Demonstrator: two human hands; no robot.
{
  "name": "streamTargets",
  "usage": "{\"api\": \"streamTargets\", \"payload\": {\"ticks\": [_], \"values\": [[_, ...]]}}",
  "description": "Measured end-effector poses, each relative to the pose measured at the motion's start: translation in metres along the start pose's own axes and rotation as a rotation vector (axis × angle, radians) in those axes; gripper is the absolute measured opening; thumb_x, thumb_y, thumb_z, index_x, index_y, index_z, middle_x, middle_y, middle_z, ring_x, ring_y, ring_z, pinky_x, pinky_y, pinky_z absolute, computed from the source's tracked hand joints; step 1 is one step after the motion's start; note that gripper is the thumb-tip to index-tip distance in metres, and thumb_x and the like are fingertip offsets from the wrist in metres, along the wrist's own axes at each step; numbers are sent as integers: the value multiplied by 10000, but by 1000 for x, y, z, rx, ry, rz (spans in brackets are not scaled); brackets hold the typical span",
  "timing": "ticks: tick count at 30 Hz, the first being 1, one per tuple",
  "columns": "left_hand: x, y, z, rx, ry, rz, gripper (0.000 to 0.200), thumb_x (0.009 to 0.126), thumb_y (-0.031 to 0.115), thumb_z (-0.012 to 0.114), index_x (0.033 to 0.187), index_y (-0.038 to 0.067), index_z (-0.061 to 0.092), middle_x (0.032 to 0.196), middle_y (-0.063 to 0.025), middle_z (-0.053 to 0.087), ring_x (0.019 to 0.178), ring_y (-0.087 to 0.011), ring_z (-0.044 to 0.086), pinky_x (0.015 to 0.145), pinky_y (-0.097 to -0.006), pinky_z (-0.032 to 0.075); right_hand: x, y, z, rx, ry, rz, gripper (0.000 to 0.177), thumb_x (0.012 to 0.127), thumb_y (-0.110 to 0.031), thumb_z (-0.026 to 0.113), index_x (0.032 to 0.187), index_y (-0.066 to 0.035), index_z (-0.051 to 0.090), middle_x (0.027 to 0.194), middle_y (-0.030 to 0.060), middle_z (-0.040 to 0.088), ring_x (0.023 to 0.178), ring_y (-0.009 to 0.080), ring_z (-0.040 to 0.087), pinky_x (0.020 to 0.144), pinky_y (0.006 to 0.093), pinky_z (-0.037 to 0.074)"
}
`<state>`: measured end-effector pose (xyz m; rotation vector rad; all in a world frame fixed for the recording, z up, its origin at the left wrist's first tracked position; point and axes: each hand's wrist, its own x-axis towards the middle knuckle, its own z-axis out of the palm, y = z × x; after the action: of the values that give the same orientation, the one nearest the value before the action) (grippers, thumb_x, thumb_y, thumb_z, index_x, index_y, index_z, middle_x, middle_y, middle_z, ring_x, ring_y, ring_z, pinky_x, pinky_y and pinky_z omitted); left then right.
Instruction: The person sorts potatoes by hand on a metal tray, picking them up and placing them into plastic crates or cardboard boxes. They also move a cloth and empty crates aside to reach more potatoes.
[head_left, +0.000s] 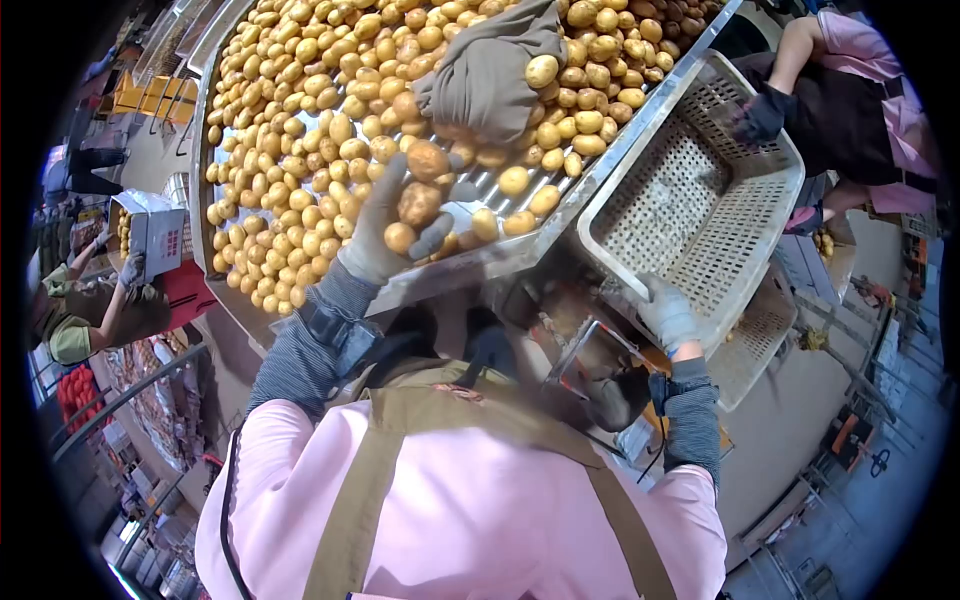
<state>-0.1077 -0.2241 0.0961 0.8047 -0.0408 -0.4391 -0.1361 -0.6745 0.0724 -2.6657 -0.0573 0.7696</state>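
My gloved left hand point(372, 238) is over the near edge of a metal sorting table point(480, 262), its fingers curled round several potatoes point(418, 203). Browner than most others, two of these are large and blotched. Many yellow potatoes point(290, 170) cover the table, and a grey-brown cloth point(495, 80) lies bunched among them with one potato on top. To the right, my gloved right hand point(668, 312) grips the near rim of a pale, perforated plastic crate point(690, 190). Dirt marks its inside, and it tilts against the table's side.
A second crate point(755, 350) sits below the first. At the right, a person in pink point(850, 100) has a dark-gloved hand at the crate's far end. On the left, another person point(90, 310) holds a white carton point(150, 235) of potatoes. A railing point(130, 400) stands lower left.
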Motion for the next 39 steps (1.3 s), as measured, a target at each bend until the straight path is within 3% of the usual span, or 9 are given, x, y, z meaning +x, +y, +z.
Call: {"api": "streamTargets", "payload": {"ticks": [4,9,12,14,17,21,26,31,39], "values": [[-14,3,30,643,-1,292,693,959,-93,568,1531,187,295,1411,-172,488,1195,-241,602,963,-338,559,-9,-49,-13,-95,509,-413,284,863,-221,734,1098,-67,692,1040,159,694,929,377,652,828,467,533],[-23,9,56,332,109,-176,443,1036,257,517,1442,93,455,1144,-171,649,970,-208,679,834,-307,550,-23,-214,5,1885,-165,-224,590,988,-113,587,1506,1,329,1355,170,554,1099,218,613,943,330,523],[-31,-7,69,1396,264,116,456,1061,334,501,1424,59,516,1121,-177,692,922,-199,693,835,-332,539,-1,-243,52,672,266,-571,537,1034,-356,496,1429,0,416,1317,186,554,1128,287,595,953,413,526],[-47,0,52,1403,307,169,509,1006,302,591,1428,38,482,1070,-169,669,931,-368,659,845,-414,532,6,-246,85,912,200,-615,533,1022,-415,523,1352,2,478,1256,177,584,1093,274,607,930,387,533],[-66,32,37,460,444,-188,518,1083,430,412,1398,38,534,1232,-75,661,859,-117,610,660,-227,484,-6,-234,93,2480,-509,178,614,1010,-605,448,1241,-45,550,950,107,656,823,243,662,716,321,563],[-105,1,-14,257,511,-31,538,1064,434,451,1376,1,525,1224,-104,650,1096,-216,644,890,-305,558,-90,-151,16,1684,356,-255,671,984,-652,456,1257,-41,507,837,114,651,648,175,615,514,247,475],[-114,-26,-23,-463,330,-338,504,1060,416,460,1360,16,522,1328,-147,604,1218,-284,596,986,-433,537,-176,-36,-66,1141,1683,175,412,1040,-411,480,1250,-60,526,825,57,604,758,167,637,553,296,494],[-90,-42,42,113,140,-145,658,1048,533,409,1465,24,418,1464,-164,494,1359,-307,478,1104,-489,436,-146,177,3,1209,1194,556,493,1019,-468,520,1361,-114,511,1093,103,644,839,209,675,632,304,538],[-104,1,63,-568,176,-207,768,1063,549,328,1496,-85,300,1473,-257,448,1369,-372,460,1124,-511,419,-78,-48,31,861,1115,83,385,1046,-211,536,1360,10,558,1302,138,632,1136,237,607,999,363,473]]}}
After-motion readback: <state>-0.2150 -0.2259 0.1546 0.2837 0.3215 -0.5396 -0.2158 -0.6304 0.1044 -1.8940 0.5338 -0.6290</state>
